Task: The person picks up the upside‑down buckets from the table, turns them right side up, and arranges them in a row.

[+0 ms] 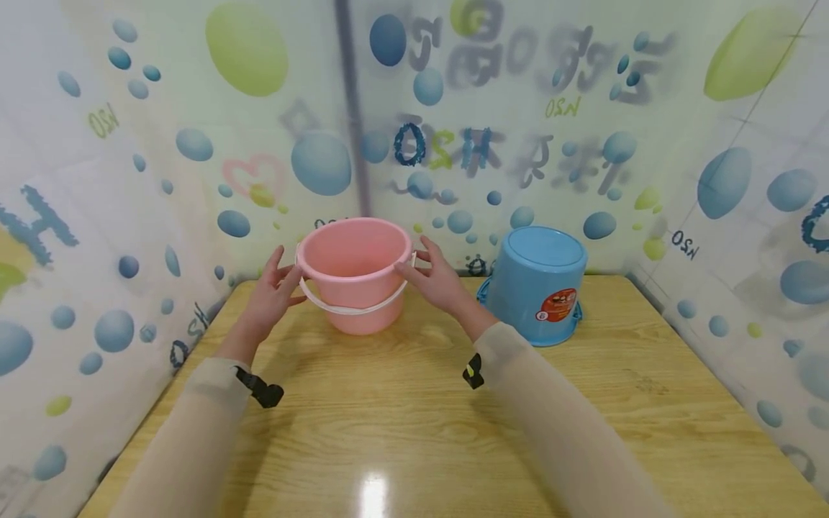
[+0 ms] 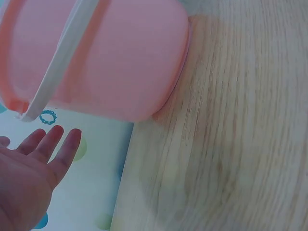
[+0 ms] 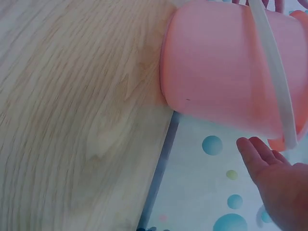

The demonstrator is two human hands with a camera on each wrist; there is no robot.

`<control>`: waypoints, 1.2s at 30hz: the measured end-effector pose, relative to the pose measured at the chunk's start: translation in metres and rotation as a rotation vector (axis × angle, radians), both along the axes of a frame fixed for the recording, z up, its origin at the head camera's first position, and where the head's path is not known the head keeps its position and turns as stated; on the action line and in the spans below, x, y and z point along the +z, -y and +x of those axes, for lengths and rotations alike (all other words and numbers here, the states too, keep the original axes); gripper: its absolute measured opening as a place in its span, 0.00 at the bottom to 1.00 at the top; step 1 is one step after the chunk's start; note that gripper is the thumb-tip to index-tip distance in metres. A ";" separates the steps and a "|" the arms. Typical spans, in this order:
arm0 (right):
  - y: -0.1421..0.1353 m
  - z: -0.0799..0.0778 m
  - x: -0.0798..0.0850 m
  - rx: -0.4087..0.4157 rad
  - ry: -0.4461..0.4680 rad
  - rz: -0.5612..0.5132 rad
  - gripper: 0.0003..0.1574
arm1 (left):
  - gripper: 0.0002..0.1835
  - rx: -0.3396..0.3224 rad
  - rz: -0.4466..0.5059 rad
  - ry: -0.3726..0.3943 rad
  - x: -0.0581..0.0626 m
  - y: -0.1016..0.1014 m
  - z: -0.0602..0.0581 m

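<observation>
An upright pink bucket (image 1: 363, 306) stands on the wooden table near the back wall. Its white handle (image 1: 352, 311) hangs down across the front. My left hand (image 1: 268, 298) is at the left side of the rim, thumb by the edge and fingers spread. At the right side of the rim is my right hand (image 1: 442, 280), its thumb lying close to the edge. Both wrist views show the fingers fairly straight, beside the bucket wall and apart from it. Whether either thumb touches the rim is hard to tell.
An upside-down blue bucket (image 1: 544, 262) with a red label (image 1: 557, 305) stands on the table (image 1: 414, 417) to the right. Patterned white sheets (image 1: 453, 187) with blue and green dots surround the table at the back and sides.
</observation>
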State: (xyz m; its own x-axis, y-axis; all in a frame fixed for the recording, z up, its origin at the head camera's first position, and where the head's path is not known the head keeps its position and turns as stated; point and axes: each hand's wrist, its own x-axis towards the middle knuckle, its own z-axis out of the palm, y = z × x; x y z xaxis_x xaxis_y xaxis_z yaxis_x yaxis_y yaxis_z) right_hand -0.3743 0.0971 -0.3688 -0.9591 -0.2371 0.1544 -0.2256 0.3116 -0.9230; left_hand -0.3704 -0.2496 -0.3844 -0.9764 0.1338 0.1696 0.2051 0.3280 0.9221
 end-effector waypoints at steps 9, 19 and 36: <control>-0.026 0.032 0.003 0.096 -0.026 0.077 0.58 | 0.48 0.114 0.041 -0.041 0.004 0.010 0.025; -0.056 0.080 -0.004 0.218 -0.021 0.159 0.52 | 0.33 0.146 0.019 -0.184 0.010 0.009 0.064; -0.112 0.147 -0.010 0.326 -0.067 0.238 0.48 | 0.24 -0.347 0.083 -0.247 0.021 -0.057 0.118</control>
State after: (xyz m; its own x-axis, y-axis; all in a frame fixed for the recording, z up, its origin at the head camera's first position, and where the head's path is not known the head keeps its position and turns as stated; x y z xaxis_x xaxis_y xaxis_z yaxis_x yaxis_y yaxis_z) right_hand -0.2274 0.2096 -0.3788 -0.8176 -0.5636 0.1178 -0.4047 0.4169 -0.8139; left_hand -0.2527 -0.1925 -0.3638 -0.8047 0.4230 0.4166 0.5080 0.1274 0.8519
